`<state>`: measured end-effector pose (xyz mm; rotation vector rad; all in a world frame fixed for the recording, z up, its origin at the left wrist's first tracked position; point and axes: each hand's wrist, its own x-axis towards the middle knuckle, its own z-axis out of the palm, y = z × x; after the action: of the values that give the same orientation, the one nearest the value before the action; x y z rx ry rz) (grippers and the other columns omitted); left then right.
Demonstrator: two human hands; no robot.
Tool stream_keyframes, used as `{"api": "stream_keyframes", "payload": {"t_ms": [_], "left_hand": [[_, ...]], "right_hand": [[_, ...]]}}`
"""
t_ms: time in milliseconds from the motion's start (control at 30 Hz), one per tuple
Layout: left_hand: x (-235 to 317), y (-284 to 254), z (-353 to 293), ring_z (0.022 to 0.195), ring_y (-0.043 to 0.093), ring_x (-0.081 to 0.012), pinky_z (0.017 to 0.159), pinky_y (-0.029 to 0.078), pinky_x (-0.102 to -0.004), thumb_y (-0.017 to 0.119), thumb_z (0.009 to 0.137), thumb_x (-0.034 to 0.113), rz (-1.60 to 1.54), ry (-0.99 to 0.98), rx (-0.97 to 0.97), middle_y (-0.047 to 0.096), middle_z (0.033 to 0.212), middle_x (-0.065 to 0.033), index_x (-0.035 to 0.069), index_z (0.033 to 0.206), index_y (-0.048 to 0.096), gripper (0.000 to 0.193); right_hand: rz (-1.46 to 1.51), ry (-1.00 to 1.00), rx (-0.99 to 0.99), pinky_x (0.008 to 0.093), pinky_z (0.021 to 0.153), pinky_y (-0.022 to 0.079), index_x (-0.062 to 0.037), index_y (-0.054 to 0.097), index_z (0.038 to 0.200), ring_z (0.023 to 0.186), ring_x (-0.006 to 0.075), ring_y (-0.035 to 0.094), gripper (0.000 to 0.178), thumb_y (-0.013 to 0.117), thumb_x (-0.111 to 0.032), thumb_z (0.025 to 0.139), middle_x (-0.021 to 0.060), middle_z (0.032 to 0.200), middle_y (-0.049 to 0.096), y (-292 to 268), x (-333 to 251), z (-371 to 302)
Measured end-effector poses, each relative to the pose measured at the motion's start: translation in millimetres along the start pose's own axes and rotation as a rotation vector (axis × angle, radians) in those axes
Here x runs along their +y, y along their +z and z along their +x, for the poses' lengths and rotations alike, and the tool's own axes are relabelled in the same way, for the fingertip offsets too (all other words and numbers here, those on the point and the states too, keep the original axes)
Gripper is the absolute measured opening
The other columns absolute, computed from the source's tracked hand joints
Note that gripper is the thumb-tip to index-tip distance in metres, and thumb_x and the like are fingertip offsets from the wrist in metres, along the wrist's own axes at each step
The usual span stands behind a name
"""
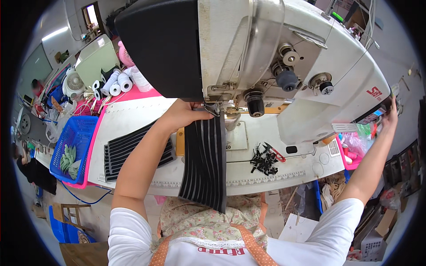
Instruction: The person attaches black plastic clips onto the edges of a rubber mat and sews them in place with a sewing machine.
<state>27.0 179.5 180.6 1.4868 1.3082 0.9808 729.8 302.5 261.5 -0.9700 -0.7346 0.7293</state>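
One risk we note: the left hand (187, 116), pinching striped fabric (203, 164), could skew it by slipping (right hand's (391, 116) grip unclear).

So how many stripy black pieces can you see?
2: one striped piece near the left hand, hanging over the table edge; another striped piece to its left. More may be stacked underneath.

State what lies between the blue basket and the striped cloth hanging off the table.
Head view: another striped cloth lies on the white table, partly hidden by the left forearm.
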Motion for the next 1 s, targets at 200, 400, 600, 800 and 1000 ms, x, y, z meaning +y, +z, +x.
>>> {"api": "stream_keyframes", "payload": {"t_ms": [200,400,600,800,1000], "left_hand": [[12,10,0,0.069,0.056,-0.0105,0.065,0.043,-0.0183,0.065,0.065,-0.001,-0.043,0.010,0.068,0.064,0.079,-0.0081,-0.003,0.090,0.063,0.024],[11,5,-8,0.070,0.057,-0.0116,0.067,0.044,-0.0187,0.065,0.065,0.002,-0.052,-0.076,0.106,0.064,0.080,-0.0084,-0.003,0.089,0.063,0.025],[18,13,-5,0.069,0.057,-0.0115,0.067,0.044,-0.0180,0.065,0.064,0.003,-0.064,-0.019,0.076,0.064,0.079,-0.0084,-0.002,0.088,0.063,0.024],[12,10,-7,0.069,0.056,-0.0110,0.065,0.043,-0.0170,0.066,0.065,0.003,-0.098,0.001,0.070,0.064,0.078,-0.0080,-0.002,0.086,0.064,0.022],[11,15,-7,0.074,0.059,-0.0123,0.066,0.046,-0.0191,0.063,0.064,-0.006,-0.139,-0.060,0.102,0.065,0.084,-0.0100,-0.002,0.094,0.061,0.031]], "right_hand": [[-0.275,-0.993,0.280,0.0205,0.071,0.043,-0.0020,0.060,0.093,0.077,0.0117,0.055,0.018,0.055,-0.017,0.084,0.0069,0.089,0.061,148,-17,-204],[-0.529,-0.240,-0.994,0.0237,0.062,0.044,0.0011,0.059,0.101,0.076,0.0155,0.057,0.036,0.064,-0.011,0.067,0.0106,0.092,0.063,211,89,-387],[-0.520,0.138,-1.154,0.0208,0.051,0.039,0.0010,0.056,0.104,0.058,0.0116,0.052,0.027,0.058,-0.013,0.081,0.0065,0.075,0.061,239,161,-446],[-0.535,0.050,-1.216,0.0197,0.044,0.030,0.0011,0.057,0.090,0.047,0.0084,0.038,0.014,0.056,-0.011,0.083,0.0016,0.059,0.052,240,179,-459],[-0.497,0.105,-1.206,0.0209,0.042,0.024,0.0001,0.053,0.077,0.044,0.0082,0.031,0.013,0.054,-0.011,0.084,-0.0007,0.053,0.046,237,180,-458]]}}
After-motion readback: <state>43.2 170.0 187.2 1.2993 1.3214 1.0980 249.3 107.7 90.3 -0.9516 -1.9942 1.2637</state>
